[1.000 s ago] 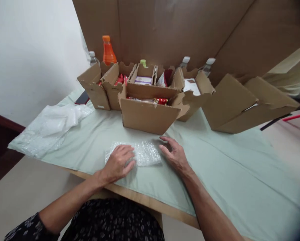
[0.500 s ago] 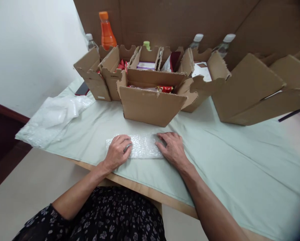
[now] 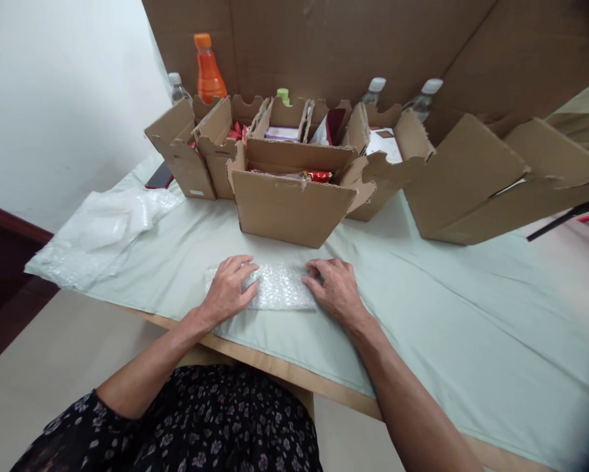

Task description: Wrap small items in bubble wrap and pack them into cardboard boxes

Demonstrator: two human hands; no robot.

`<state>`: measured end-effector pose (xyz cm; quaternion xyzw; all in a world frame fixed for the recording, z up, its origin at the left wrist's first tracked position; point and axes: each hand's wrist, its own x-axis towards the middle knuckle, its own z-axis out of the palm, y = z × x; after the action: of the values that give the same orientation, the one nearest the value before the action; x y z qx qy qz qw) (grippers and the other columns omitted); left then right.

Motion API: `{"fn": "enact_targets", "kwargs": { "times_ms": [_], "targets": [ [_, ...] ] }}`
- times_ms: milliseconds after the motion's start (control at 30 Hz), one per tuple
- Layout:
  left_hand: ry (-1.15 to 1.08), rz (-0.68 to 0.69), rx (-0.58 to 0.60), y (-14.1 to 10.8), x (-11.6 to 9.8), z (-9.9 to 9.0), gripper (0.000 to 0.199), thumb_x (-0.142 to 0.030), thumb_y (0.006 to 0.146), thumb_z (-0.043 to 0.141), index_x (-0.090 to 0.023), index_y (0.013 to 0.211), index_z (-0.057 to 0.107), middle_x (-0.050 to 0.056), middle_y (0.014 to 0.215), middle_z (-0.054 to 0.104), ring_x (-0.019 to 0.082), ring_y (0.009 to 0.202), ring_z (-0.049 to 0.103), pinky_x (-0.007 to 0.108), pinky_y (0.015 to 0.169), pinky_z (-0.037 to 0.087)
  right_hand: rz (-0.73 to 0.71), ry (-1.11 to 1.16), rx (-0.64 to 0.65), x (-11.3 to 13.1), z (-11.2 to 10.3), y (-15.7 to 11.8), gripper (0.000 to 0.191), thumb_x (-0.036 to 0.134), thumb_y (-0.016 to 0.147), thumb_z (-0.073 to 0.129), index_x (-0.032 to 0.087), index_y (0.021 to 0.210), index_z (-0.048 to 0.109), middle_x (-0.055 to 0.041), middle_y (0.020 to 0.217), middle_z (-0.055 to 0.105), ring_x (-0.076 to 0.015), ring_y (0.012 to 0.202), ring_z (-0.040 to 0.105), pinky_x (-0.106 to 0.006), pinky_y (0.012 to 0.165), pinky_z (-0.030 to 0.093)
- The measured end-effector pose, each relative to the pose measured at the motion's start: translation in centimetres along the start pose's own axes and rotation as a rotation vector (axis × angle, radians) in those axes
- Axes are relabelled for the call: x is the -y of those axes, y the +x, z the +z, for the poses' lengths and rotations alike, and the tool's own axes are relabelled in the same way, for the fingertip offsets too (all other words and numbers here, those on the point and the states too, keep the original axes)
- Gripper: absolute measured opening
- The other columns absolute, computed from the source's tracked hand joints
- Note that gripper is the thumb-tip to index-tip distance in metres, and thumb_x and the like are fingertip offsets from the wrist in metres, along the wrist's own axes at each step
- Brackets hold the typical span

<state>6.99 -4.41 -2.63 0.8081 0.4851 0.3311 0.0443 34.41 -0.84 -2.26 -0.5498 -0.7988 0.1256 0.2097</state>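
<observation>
A flat, folded piece of bubble wrap (image 3: 282, 288) lies on the pale green cloth near the table's front edge. My left hand (image 3: 230, 287) rests over its left end, thumb and fingers apart. At the right end is my right hand (image 3: 334, 285), its fingers loosely curved and the thumb apart from them, touching or very close to the wrap's edge. Neither hand lifts the wrap off the cloth. Whether anything lies inside the folds, I cannot tell.
Just beyond my hands stands an open cardboard box (image 3: 284, 210) holding red packets. A row of similar boxes (image 3: 183, 157) runs behind it, with bottles, one an orange bottle (image 3: 210, 75), at the back. More bubble wrap (image 3: 102, 229) lies left; a large cardboard box (image 3: 462, 190) stands right.
My left hand has opened a little, its thumb and fingers now wider apart. The right hand has barely moved. The whole view has shifted slightly.
</observation>
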Motion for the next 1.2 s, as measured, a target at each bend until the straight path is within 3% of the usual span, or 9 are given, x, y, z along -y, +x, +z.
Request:
{"fn": "enact_targets", "kwargs": {
  "times_ms": [67, 233, 333, 467, 533, 733, 867, 1033, 1200],
  "targets": [
    [-0.004, 0.002, 0.023, 0.4, -0.1, 0.0, 0.027, -0.016, 0.088, 0.063, -0.018, 0.115, 0.068, 0.014, 0.124, 0.069, 0.03, 0.118, 0.064, 0.051, 0.102, 0.054, -0.007, -0.019, 0.027, 0.0, -0.2, -0.1, 0.011, 0.023, 0.09, 0.066, 0.022, 0.099, 0.072, -0.006, 0.089, 0.077, -0.0291, 0.095, 0.062, -0.043, 0.089, 0.037],
    [-0.015, 0.012, 0.109, 1.1, -0.6, 0.6, 0.033, -0.019, 0.087, 0.064, -0.02, 0.12, 0.066, 0.013, 0.126, 0.07, 0.032, 0.123, 0.062, 0.053, 0.106, 0.052, -0.012, 0.058, 0.052, -0.5, -0.5, 0.0, 0.013, 0.02, 0.09, 0.064, 0.023, 0.079, 0.069, -0.0049, 0.087, 0.077, -0.0272, 0.09, 0.062, -0.045, 0.09, 0.038],
    [-0.028, 0.006, 0.163, 1.7, -0.9, 0.5, 0.046, -0.021, 0.085, 0.067, -0.019, 0.13, 0.061, 0.014, 0.132, 0.068, 0.033, 0.129, 0.059, 0.054, 0.11, 0.048, -0.056, 0.264, 0.027, -0.9, -1.0, -0.1, 0.012, 0.024, 0.09, 0.066, 0.024, 0.079, 0.069, -0.0043, 0.084, 0.075, -0.0254, 0.087, 0.064, -0.044, 0.089, 0.043],
    [-0.033, 0.003, 0.245, 2.8, -1.1, -0.8, 0.06, -0.025, 0.085, 0.07, -0.019, 0.142, 0.052, 0.013, 0.131, 0.068, 0.032, 0.127, 0.06, 0.053, 0.11, 0.047, -0.189, 0.568, 0.028, -0.6, -2.0, -0.4, 0.014, 0.032, 0.094, 0.066, 0.024, 0.083, 0.068, -0.0068, 0.107, 0.074, -0.0239, 0.104, 0.067, -0.042, 0.095, 0.049],
    [-0.027, 0.011, 0.264, 3.0, -0.9, -1.6, 0.056, -0.024, 0.086, 0.068, -0.018, 0.14, 0.053, 0.011, 0.121, 0.072, 0.03, 0.118, 0.064, 0.053, 0.109, 0.046, -0.197, 0.629, 0.027, -0.2, -2.3, -0.6, 0.015, 0.033, 0.095, 0.065, 0.024, 0.083, 0.067, -0.0072, 0.114, 0.072, -0.0231, 0.108, 0.066, -0.042, 0.098, 0.05],
    [0.014, 0.033, 0.275, 2.1, -0.1, -2.3, 0.036, -0.023, 0.089, 0.067, -0.02, 0.125, 0.064, 0.008, 0.112, 0.074, 0.027, 0.107, 0.067, 0.054, 0.108, 0.045, -0.089, 0.738, 0.108, 0.6, -2.3, -0.8, 0.019, 0.036, 0.093, 0.065, 0.023, 0.079, 0.064, -0.0059, 0.1, 0.074, -0.0212, 0.096, 0.069, -0.04, 0.093, 0.052],
    [-0.026, 0.072, 0.179, 2.1, -0.3, -1.7, 0.021, -0.017, 0.093, 0.06, -0.021, 0.111, 0.069, 0.007, 0.101, 0.074, 0.024, 0.098, 0.068, 0.048, 0.098, 0.051, 0.021, 0.789, 0.173, 0.7, -2.1, -0.6, 0.022, 0.042, 0.09, 0.065, 0.022, 0.08, 0.065, -0.0048, 0.088, 0.074, -0.0203, 0.084, 0.067, -0.035, 0.079, 0.053],
    [-0.079, 0.151, 0.0, 2.6, -2.0, -2.4, 0.016, -0.013, 0.096, 0.055, -0.02, 0.096, 0.069, 0.006, 0.094, 0.072, 0.022, 0.095, 0.068, 0.042, 0.09, 0.054, 0.149, 0.692, 0.029, -0.3, -1.3, -0.2, 0.026, 0.045, 0.085, 0.063, 0.021, 0.076, 0.063, -0.0017, 0.072, 0.067, -0.0176, 0.068, 0.06, -0.031, 0.065, 0.048],
    [-0.139, 0.272, 0.204, 1.2, -4.8, -3.9, 0.018, -0.008, 0.097, 0.052, -0.018, 0.094, 0.066, 0.006, 0.093, 0.072, 0.021, 0.091, 0.067, 0.038, 0.084, 0.054, 0.272, 0.557, -0.164, -0.9, -1.2, -0.2, 0.022, 0.042, 0.082, 0.06, 0.021, 0.075, 0.063, -0.0022, 0.072, 0.068, -0.0179, 0.067, 0.059, -0.032, 0.067, 0.048]
  ]
}}
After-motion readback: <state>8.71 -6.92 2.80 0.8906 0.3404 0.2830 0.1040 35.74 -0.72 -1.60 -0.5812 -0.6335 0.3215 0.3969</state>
